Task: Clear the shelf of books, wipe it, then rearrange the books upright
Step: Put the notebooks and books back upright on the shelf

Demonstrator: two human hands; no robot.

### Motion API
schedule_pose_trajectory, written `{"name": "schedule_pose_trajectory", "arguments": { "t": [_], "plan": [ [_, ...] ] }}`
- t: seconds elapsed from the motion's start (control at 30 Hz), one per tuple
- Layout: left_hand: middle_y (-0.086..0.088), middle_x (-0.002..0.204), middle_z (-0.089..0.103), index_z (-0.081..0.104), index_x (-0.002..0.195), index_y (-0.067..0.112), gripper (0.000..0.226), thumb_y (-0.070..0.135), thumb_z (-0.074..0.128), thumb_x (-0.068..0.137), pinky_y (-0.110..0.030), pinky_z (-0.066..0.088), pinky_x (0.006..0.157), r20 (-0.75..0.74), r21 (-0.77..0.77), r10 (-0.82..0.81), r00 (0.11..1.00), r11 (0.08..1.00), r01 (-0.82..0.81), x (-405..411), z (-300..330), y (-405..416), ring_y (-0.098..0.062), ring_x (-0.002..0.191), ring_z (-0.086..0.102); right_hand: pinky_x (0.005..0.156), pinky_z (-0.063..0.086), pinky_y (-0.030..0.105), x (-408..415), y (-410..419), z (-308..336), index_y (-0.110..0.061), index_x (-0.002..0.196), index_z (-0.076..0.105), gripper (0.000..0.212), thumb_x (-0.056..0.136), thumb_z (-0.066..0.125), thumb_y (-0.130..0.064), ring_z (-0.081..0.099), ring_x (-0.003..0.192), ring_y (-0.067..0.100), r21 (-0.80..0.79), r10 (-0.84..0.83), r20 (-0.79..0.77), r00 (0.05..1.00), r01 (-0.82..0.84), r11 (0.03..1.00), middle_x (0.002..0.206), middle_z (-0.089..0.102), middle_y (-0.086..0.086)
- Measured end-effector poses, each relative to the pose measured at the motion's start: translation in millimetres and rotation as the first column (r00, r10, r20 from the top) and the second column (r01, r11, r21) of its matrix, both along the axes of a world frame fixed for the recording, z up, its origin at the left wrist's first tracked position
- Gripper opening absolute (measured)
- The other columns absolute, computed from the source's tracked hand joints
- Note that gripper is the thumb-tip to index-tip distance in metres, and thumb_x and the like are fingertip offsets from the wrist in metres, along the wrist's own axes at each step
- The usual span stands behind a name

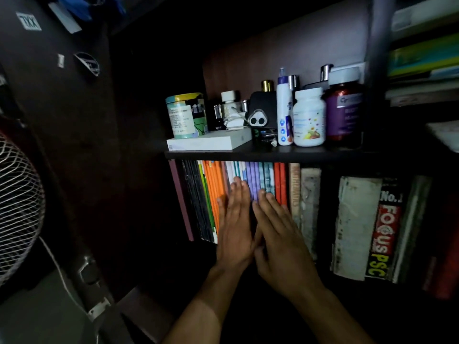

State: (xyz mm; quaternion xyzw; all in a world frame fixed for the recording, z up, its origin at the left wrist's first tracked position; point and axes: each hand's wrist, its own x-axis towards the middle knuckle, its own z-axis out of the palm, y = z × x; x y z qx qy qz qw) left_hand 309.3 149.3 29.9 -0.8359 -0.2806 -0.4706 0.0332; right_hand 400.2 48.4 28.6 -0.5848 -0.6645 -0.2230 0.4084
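Dim scene, light falling frontally on the centre, corners in deep shadow, wide-angle bending at edges

dark shelf point(310, 155) — bottles point(309, 117), upright books point(250, 180)

Bare forearms and hands point(258, 234), no sleeves, rings or watch visible.

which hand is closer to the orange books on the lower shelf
Left. The left hand lies flat right beside the orange books, its thumb over their spines. The right hand rests farther right, on the purple and teal spines.
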Motion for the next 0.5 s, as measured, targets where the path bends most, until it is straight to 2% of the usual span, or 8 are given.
{"name": "schedule_pose_trajectory", "arguments": {
  "t": [0.07,0.13,0.2,0.23,0.3,0.37,0.5],
  "plan": [
    [0.007,0.165,-0.022,-0.011,0.158,0.024,0.071,0.062,0.002,0.1,-0.04,-0.002,0.126,-0.035,-0.071,-0.001,0.999,0.997,-0.002,-2,-2,-5,-0.013,0.155,-0.012,0.123,0.02,0.044,-2,-10,3,-0.001,0.153,0.035,0.078,0.081,0.059,-0.014,0.014,0.155,0.021,0.068,-0.001,-0.086,0.996,0.006,0.998,0.166,0.022,0.011],
    [-0.002,0.167,-0.017,-0.002,0.16,0.014,0.07,0.055,0.014,0.105,-0.04,0.0,0.126,-0.035,-0.094,0.0,0.999,0.996,-0.003,1,-4,-20,-0.017,0.155,-0.01,0.124,0.017,0.045,3,-25,-3,-0.001,0.156,0.027,0.081,0.084,0.058,-0.02,0.009,0.156,0.022,0.052,-0.106,-0.147,0.983,0.115,0.992,0.167,0.016,0.013],
    [-0.012,0.169,-0.004,0.009,0.16,0.008,0.069,0.031,0.036,0.101,-0.043,0.004,0.125,-0.131,0.081,-0.032,0.991,0.996,0.043,9,-14,-37,-0.022,0.156,-0.005,0.125,0.012,0.043,15,-38,-16,-0.005,0.16,0.016,0.09,0.083,0.056,-0.028,0.003,0.156,0.019,-0.084,-0.216,-0.138,0.966,0.206,0.975,0.169,0.006,0.009],
    [-0.011,0.169,-0.001,0.011,0.16,0.008,0.072,0.023,0.042,0.096,-0.045,0.008,0.124,-0.229,0.197,-0.054,0.972,0.975,0.101,13,-23,-44,-0.023,0.156,-0.002,0.124,0.011,0.042,21,-40,-23,-0.007,0.16,0.014,0.092,0.082,0.055,-0.031,0.004,0.156,0.019,-0.142,-0.232,-0.101,0.967,0.217,0.966,0.168,0.003,0.008],
    [0.0,0.17,-0.006,0.005,0.161,0.012,0.081,0.018,0.045,0.091,-0.048,0.016,0.121,-0.376,0.269,-0.079,0.923,0.944,0.19,22,-34,-53,-0.018,0.156,0.002,0.123,0.009,0.04,32,-43,-34,-0.008,0.16,0.014,0.088,0.085,0.049,-0.036,0.006,0.156,0.02,-0.196,-0.242,-0.02,0.97,0.234,0.952,0.168,0.005,0.007],
    [0.003,0.17,-0.006,0.004,0.161,0.012,0.085,0.02,0.049,0.089,-0.051,0.02,0.119,-0.409,0.275,-0.001,0.913,0.953,0.124,24,-40,-50,-0.017,0.156,0.004,0.123,0.005,0.038,35,-39,-35,-0.01,0.161,0.01,0.085,0.088,0.043,-0.04,0.0,0.156,0.018,-0.217,-0.273,0.032,0.962,0.273,0.937,0.169,0.005,0.008],
    [-0.002,0.17,0.001,0.011,0.161,0.01,0.092,0.025,0.061,0.086,-0.058,0.028,0.118,-0.436,0.272,0.126,0.891,0.962,-0.004,23,-38,-52,-0.02,0.156,0.006,0.124,-0.005,0.037,34,-30,-33,-0.012,0.161,0.001,0.087,0.092,0.046,-0.042,-0.012,0.155,0.017,-0.269,-0.3,0.069,0.951,0.308,0.913,0.168,-0.006,0.007]
  ]
}}
